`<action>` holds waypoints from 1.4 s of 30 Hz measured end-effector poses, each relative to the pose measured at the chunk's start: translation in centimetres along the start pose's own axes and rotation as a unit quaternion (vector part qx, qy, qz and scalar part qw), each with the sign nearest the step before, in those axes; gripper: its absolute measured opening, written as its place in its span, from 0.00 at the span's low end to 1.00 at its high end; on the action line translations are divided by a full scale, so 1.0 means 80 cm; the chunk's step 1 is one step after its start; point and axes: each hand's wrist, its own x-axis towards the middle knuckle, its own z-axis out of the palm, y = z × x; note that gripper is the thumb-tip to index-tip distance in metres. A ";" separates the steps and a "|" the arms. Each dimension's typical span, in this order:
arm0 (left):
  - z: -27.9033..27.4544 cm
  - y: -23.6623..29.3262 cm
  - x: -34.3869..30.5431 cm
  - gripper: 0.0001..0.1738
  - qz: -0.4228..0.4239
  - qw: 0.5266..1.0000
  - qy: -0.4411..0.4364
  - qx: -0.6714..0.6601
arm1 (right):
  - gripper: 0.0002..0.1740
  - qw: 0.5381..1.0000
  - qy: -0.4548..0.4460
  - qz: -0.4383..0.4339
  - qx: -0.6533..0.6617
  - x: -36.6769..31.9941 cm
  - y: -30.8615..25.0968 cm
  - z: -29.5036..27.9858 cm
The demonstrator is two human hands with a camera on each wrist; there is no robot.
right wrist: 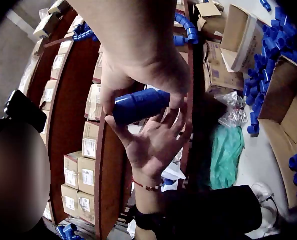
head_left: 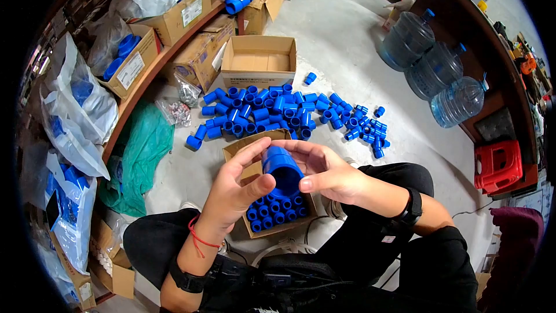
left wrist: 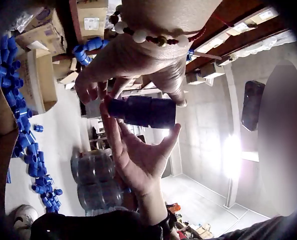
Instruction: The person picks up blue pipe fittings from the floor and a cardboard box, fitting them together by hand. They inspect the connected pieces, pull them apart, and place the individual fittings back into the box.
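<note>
A blue stepped pipe fitting (head_left: 282, 171) is held up between both hands, its wide open end toward the head camera. The left hand (head_left: 234, 182) grips its left side with thumb and fingers; the right hand (head_left: 331, 174) pinches the right side, thumb near the rim. In the left wrist view the fitting (left wrist: 143, 111) lies across between the fingertips of both hands, and the right wrist view shows the fitting (right wrist: 141, 106) the same way. Beneath the hands, an open carton (head_left: 278, 230) holds upright blue fittings in rows.
Loose blue fittings (head_left: 255, 110) lie heaped on the floor before an open cardboard box (head_left: 259, 77). Shelves with cartons and bags stand left, beside a green bag (head_left: 145, 156). Large water bottles (head_left: 434, 69) and a red stool (head_left: 498, 166) are at right.
</note>
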 end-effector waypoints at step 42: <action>0.002 -0.012 0.004 0.52 -0.064 0.993 -0.050 -0.088 | 0.35 0.999 0.034 0.002 0.017 -0.013 0.015 -0.008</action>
